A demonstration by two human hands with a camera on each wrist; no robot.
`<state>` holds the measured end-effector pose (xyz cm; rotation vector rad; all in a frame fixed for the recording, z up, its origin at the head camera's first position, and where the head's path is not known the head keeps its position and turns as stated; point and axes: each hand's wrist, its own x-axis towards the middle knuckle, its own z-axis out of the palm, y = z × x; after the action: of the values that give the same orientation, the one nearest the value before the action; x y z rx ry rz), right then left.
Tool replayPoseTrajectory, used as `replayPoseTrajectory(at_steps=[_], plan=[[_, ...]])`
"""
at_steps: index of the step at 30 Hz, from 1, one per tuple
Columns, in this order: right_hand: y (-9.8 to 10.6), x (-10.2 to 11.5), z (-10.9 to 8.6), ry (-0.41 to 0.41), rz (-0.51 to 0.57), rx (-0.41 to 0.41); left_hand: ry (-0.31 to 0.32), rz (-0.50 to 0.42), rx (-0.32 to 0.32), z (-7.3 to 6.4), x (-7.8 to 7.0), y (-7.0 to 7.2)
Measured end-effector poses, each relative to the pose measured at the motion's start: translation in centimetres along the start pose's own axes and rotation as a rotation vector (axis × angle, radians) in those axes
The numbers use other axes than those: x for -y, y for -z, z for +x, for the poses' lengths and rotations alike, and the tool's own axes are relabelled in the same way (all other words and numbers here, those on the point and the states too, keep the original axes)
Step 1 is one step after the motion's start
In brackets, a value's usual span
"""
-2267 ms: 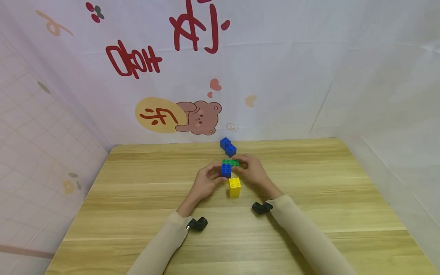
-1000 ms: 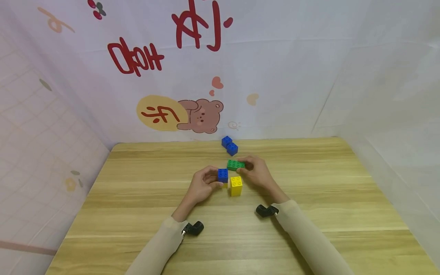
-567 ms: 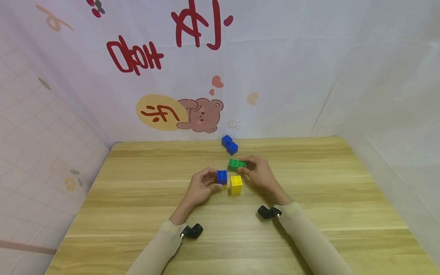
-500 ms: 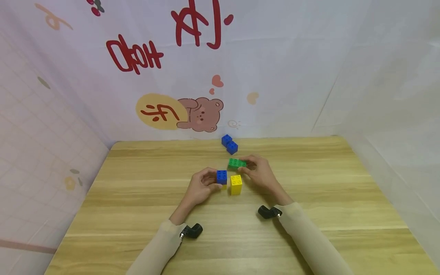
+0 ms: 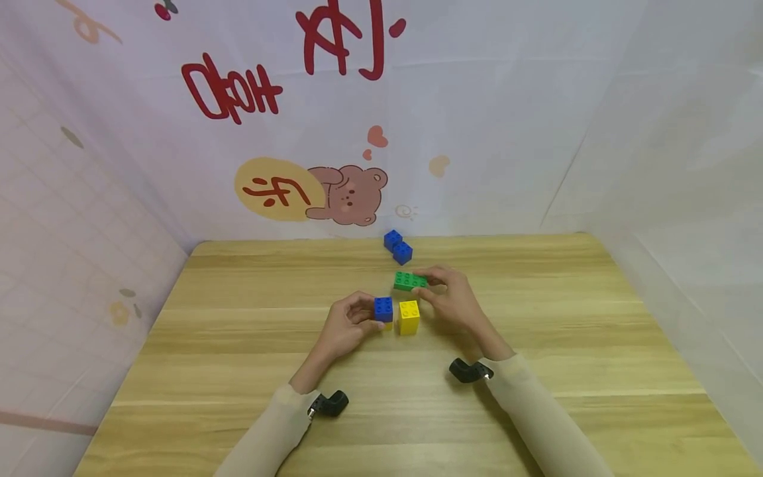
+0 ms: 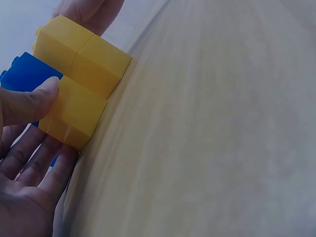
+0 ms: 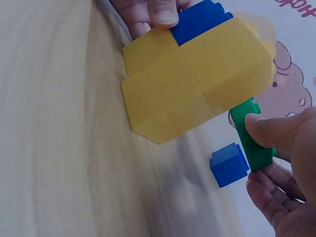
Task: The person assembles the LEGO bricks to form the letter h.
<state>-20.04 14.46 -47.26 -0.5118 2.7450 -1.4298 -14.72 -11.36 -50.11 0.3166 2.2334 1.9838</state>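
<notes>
In the head view my left hand (image 5: 346, 328) holds a small stack: a blue brick (image 5: 383, 309) on top of a yellow brick (image 6: 74, 111). The thumb lies across the stack's near side and the yellow brick sits at table level. Just right of it, a narrow gap away, a taller stack of two yellow bricks (image 5: 408, 319) stands upright, touched by neither hand. My right hand (image 5: 451, 299) pinches one end of a longer green brick (image 5: 405, 281) between thumb and fingers. The right wrist view shows this green brick (image 7: 253, 143) raised off the table.
Two blue bricks (image 5: 402, 253) lie corner to corner near the back of the wooden table (image 5: 250, 278). A printed cloth (image 5: 477, 119) hangs behind the table and along its sides. Each sleeve carries a black wrist mount (image 5: 330, 403).
The green brick and the blue-topped stack were close together and have come apart. My left hand drew its stack nearer and leftward; the right hand took the green brick slightly right.
</notes>
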Motion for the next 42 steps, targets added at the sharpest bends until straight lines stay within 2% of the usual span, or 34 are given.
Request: replayPoseTrajectory(at_steps=[15,23,30,37,42], plan=[[0.4,1.5,-0.5,0.099,0.005,-0.016,0.02,-0.019,0.016,-0.6,-0.2,-0.1],[0.4,2.5,-1.0,0.173,0.014,-0.027,0.013,-0.021,0.012,-0.8,0.0,0.0],[0.5,3.2,-1.5,0.24,-0.004,-0.03,-0.017,-0.036,0.011,-0.8,0.5,0.0],[0.6,3.9,-2.1,0.252,-0.011,-0.003,-0.023,-0.05,0.008,-0.9,0.3,-0.1],[0.2,4.3,-2.4,0.272,-0.01,0.011,-0.029,-0.017,0.03,-1.0,0.2,0.1]])
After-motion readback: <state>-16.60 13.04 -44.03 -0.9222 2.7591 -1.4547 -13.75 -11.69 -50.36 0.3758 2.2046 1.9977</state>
